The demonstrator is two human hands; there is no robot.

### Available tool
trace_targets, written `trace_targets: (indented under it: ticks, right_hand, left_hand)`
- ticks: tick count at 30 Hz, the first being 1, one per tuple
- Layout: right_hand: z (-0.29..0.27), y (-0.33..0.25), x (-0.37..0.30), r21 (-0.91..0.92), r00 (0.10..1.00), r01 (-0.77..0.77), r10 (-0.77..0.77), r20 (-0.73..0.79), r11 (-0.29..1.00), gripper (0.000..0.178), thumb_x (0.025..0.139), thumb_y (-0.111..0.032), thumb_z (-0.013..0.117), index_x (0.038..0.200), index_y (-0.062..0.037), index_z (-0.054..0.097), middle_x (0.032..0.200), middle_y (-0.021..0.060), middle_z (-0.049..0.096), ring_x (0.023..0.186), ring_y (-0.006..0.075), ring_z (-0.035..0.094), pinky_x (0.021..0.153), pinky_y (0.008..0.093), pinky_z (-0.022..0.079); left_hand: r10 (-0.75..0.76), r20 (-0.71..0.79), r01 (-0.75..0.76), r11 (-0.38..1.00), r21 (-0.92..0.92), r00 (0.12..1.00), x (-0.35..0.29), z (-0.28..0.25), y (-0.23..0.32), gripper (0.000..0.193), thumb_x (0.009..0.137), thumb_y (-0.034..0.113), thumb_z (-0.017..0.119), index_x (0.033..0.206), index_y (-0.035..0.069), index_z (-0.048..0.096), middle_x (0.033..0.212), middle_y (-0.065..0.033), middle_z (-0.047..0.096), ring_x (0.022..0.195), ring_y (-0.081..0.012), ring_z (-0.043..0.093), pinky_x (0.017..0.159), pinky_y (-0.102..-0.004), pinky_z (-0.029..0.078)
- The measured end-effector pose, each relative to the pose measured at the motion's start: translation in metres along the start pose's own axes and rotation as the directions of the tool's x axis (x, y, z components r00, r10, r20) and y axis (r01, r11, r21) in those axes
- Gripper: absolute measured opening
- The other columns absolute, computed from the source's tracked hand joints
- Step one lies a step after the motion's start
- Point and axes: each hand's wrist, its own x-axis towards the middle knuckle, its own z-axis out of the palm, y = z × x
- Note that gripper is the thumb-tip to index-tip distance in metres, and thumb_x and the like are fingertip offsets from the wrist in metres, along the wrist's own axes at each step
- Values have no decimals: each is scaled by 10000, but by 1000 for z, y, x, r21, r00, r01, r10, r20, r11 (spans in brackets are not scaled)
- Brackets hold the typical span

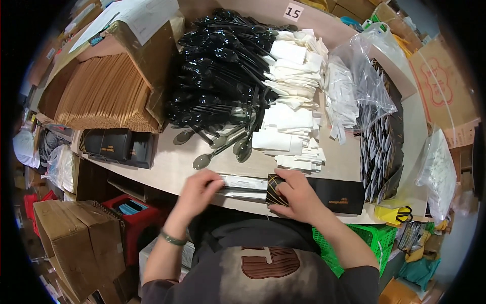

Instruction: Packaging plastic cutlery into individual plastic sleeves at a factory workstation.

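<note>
Cluttered room: brown boxes (pixel 76 243) and a red stool (pixel 132 230) beyond the table edge on our left hand's outer side, green basket (pixel 382 238) below our right forearm. We're at a beige table (pixel 169 164), front edge curving just below both hands.

Right hand (pixel 297 195): thumb and fingers clamped on the open end of the black sleeve (pixel 340 196), which runs out to that hand's right along the front edge. Left hand (pixel 198 190): fingers curled, thumb close to them, at the near end of the slim packet (pixel 245 182); can't tell if it's a real pinch. Packet spans between our hands, far end at the sleeve's mouth.

Room to move: bare table left of our left hand, up to the black packs (pixel 109 143); another patch above and right of our right hand, between napkins (pixel 293 101) and stacked sleeves (pixel 377 159). Tight straight ahead of the left: spoons (pixel 217 66) sit near.
</note>
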Motion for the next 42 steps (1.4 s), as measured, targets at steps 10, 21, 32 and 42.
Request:
trace_targets:
  ticks: [10,21,32,42]
  right_hand:
    - [29,-1,-2,-523,972,230,-172,158,821,463,894,-269,639,1333,-132,581,1393,96,568,1352,313,468,1070,614,345]
    - [50,-10,-10,-388,980,198,-180,81,900,468,943,-323,625,1379,-177,538,1431,108,510,1364,309,463,1070,582,357]
    - [25,-5,4,-201,992,107,-120,-49,974,491,828,-189,705,1311,-201,620,1420,300,441,1299,470,457,1090,566,364]
    - [36,-27,10,-138,992,112,-119,-43,984,495,778,-172,754,1245,-110,602,1387,285,469,1266,437,483,1066,519,390]
  left_hand:
    - [511,-311,-178,700,692,802,65,-79,45,260,750,21,747,1003,52,696,1090,-111,678,1030,-290,651,819,-344,543]
    - [57,-417,339,490,803,907,125,-229,-17,243,858,77,580,1063,-1,684,1002,-261,679,944,-426,656,806,-485,532]
    - [-175,-340,27,917,-398,924,-1,-91,-56,75,942,80,678,1004,38,687,873,21,613,792,-68,540,741,-215,434]
    - [-3,110,-15,986,167,994,27,-4,18,201,832,121,792,884,-30,669,848,-118,671,791,-210,690,703,-320,556]
